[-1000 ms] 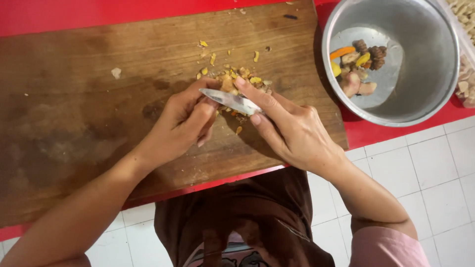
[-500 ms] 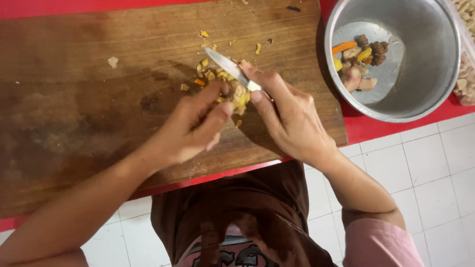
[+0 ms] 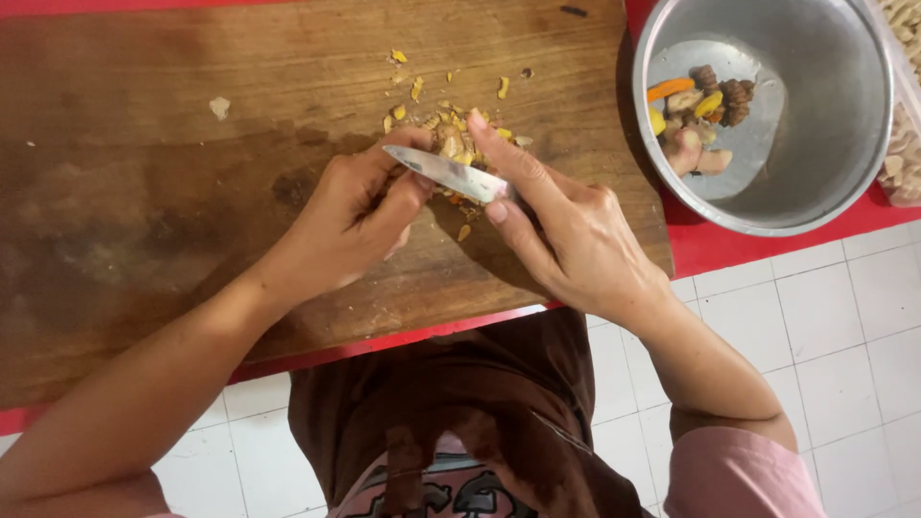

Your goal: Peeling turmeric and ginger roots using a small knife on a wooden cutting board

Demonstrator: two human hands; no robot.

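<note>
My right hand (image 3: 561,235) grips a small knife (image 3: 446,173), its index finger lying along the blade's back. The blade points left, across a small heap of chopped yellow and beige bits (image 3: 451,139) on a wide wooden cutting board (image 3: 144,192). Fingers curled, my left hand (image 3: 360,216) rests on the board at the blade's tip, pressed against the heap. What it pinches is hidden under the fingers.
A steel bowl (image 3: 825,144) with cut pieces of root, orange, yellow and brown, stands at the board's right on the red table (image 3: 729,249). A container of pale pieces (image 3: 902,144) shows at the right edge. White tiled floor lies below.
The knife blade swung from pointing up-left to lying nearly level across the heap. My left hand shifted a little up toward the blade tip.
</note>
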